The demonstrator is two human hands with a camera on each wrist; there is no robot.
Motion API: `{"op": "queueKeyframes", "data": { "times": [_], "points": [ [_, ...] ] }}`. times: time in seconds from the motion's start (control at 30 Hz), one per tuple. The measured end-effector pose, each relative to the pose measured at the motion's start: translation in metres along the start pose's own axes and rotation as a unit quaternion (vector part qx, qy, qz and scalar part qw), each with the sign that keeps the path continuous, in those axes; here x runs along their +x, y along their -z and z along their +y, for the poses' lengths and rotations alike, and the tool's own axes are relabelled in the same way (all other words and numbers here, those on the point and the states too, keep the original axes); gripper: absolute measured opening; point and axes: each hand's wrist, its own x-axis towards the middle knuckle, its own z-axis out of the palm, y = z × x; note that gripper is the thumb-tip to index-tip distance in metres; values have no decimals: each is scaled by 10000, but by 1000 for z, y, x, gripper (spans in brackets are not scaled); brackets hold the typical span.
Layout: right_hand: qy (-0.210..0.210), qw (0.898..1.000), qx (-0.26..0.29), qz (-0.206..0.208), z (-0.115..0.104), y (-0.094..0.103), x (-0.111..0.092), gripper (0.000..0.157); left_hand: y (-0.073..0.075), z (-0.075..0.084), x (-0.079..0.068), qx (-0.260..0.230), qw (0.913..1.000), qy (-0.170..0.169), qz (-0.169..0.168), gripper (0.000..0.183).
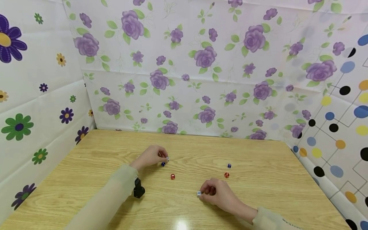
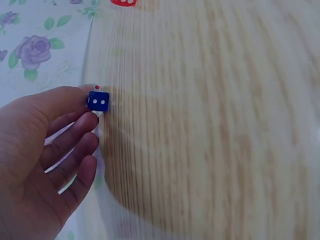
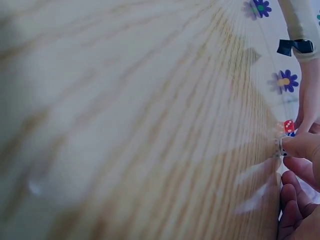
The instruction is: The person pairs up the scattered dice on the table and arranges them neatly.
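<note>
In the head view my left hand pinches a white die between thumb and finger, low over the table toward the back. Right beside that thumb sits a blue die. From the left wrist, the blue die shows two white dots and hides most of the white die, whose red dot peeks out above it. Nearer the front, my right hand holds another white die by thumb and fingertip at the tabletop. The right wrist view catches that white die edge-on at the thumb.
A red die lies between the hands. Farther right, a second blue die and a second red die lie close together. Patterned cloth encloses the wooden table. A black device is on the left wrist.
</note>
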Motion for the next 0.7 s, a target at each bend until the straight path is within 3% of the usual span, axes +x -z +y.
{"op": "queueKeyframes", "data": {
  "times": [0.47,0.7],
  "points": [
    [29,10000,69,-3,2,-1,0,7,-1,5,2,182,9995,249,97,7],
    [4,10000,77,-4,2,-1,0,7,0,17,-3,183,9995,169,190,9]
  ]
}}
